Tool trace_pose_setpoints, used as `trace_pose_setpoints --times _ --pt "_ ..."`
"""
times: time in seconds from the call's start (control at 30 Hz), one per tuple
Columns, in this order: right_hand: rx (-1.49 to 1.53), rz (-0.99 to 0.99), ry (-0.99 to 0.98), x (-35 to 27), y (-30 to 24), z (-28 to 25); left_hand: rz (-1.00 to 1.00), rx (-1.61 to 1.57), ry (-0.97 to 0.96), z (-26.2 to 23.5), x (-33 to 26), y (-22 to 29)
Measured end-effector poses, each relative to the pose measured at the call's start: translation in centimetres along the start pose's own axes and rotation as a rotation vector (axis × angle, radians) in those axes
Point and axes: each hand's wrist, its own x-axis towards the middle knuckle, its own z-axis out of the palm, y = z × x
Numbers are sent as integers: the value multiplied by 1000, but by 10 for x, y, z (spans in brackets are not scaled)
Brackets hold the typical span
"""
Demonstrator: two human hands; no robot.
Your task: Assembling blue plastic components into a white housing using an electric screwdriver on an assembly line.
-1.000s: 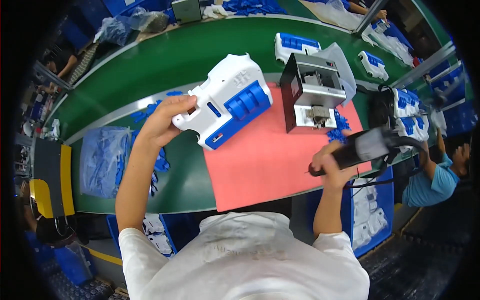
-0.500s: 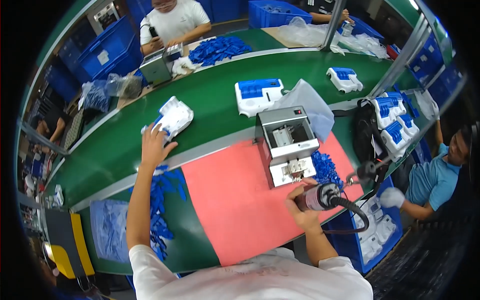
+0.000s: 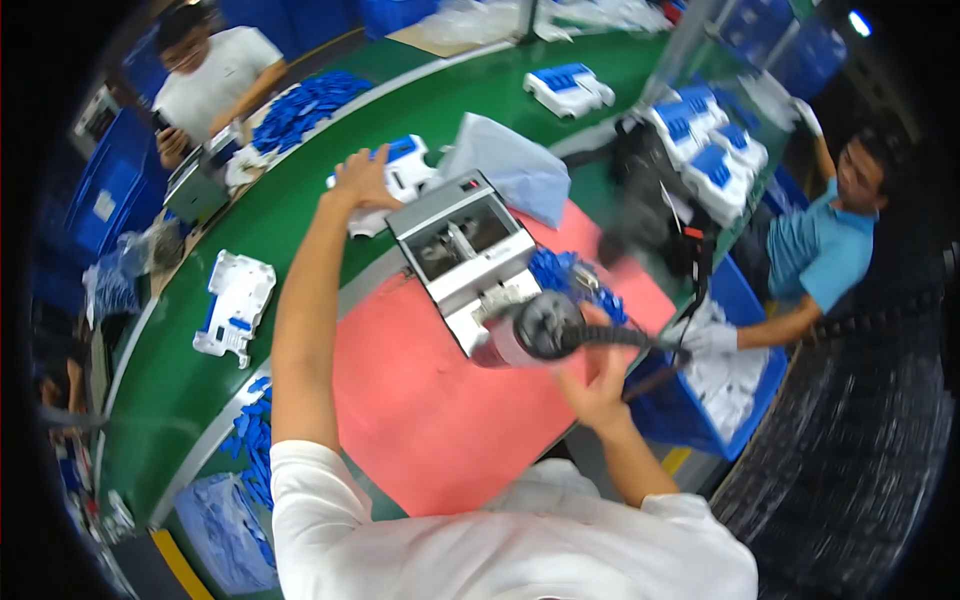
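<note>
My left hand [image 3: 362, 182] reaches far over the green belt, its fingers and thumb curled over the left end of a white-and-blue plastic housing [image 3: 408, 178] behind the grey machine. A second housing [image 3: 236, 302], mostly white side up, lies on the belt left of my forearm. My right hand [image 3: 598, 392] is low on the right, fingers apart, beside a hanging electric screwdriver [image 3: 545, 328] with a thick black cable. The screwdriver is blurred and appears apart from my palm. Behind it stands the grey machine [image 3: 470, 250] with an open top, on a pink mat [image 3: 430, 400].
Small blue parts [image 3: 550, 272] lie right of the machine, more [image 3: 250, 440] at the left. A plastic bag [image 3: 510, 165] leans behind it. Another housing [image 3: 568, 90] sits farther along the belt. A gloved co-worker [image 3: 815, 240] reaches into a blue bin [image 3: 770, 390]; another person [image 3: 215, 85] sits across.
My left hand has left one housing and moved right onto another. My right hand's fingers have opened off the screwdriver. The whole view has turned rightward.
</note>
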Motion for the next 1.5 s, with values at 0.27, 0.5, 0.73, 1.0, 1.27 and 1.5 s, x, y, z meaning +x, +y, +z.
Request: trace_pose_setpoints --times 0.27,0.5,0.73,1.0,1.27,1.5 --pt "-694 185 -354 -10 10 -64 -113 -1350 532 -21 -128 -30" --pt "-789 63 -442 16 25 -47 -91 -2453 424 37 -330 8" --pt "-1009 140 -549 22 24 -35 -480 -2320 276 36 -409 87" --pt "-885 29 -599 17 20 -31 -676 -2336 237 0 -413 161" --pt "-880 -34 -742 -4 12 -40 -801 -2336 -145 7 -424 162" --pt "-1025 -12 -709 -7 25 -33 -168 -2268 -644 -12 -494 142"
